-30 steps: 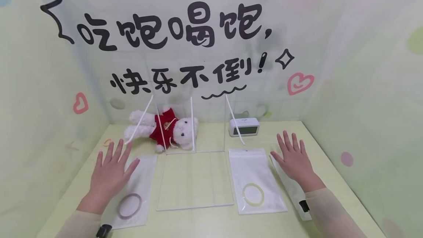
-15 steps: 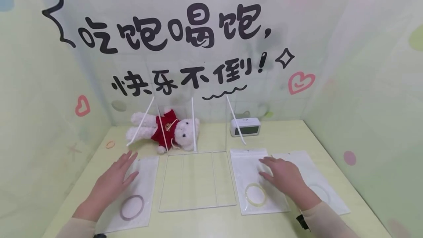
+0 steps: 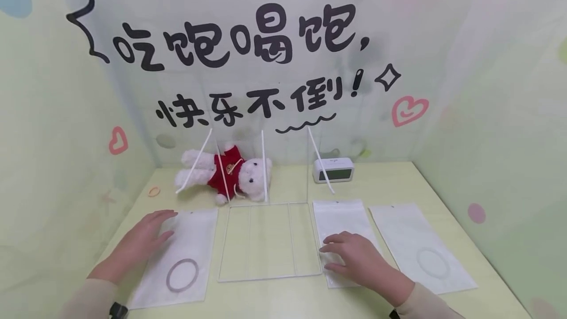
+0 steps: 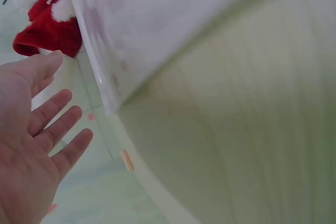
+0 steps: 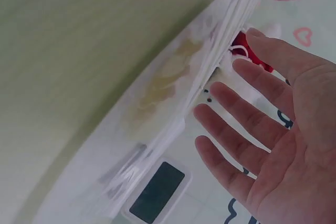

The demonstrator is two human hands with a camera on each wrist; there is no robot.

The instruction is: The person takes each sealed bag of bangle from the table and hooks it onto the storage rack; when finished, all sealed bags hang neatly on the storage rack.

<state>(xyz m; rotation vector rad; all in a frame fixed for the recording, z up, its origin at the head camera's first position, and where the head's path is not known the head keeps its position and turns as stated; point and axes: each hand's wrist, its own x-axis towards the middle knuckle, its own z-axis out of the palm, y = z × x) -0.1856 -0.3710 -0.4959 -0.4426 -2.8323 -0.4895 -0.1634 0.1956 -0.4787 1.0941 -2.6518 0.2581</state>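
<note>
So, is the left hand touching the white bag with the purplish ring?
Apart. The left wrist view shows it: a strip of pale wall is visible between the left hand and the edge of the white bag.

The rack (image 3: 270, 277) stands on the table (image 3: 266, 304) between a first packet (image 3: 177, 238) on the person's left and a second packet (image 3: 338, 216) on the right, a third packet (image 3: 405, 235) beyond that. Over at the back, a toy bear (image 3: 233, 176) lies left and a clock (image 3: 338, 165) sits right.
</note>
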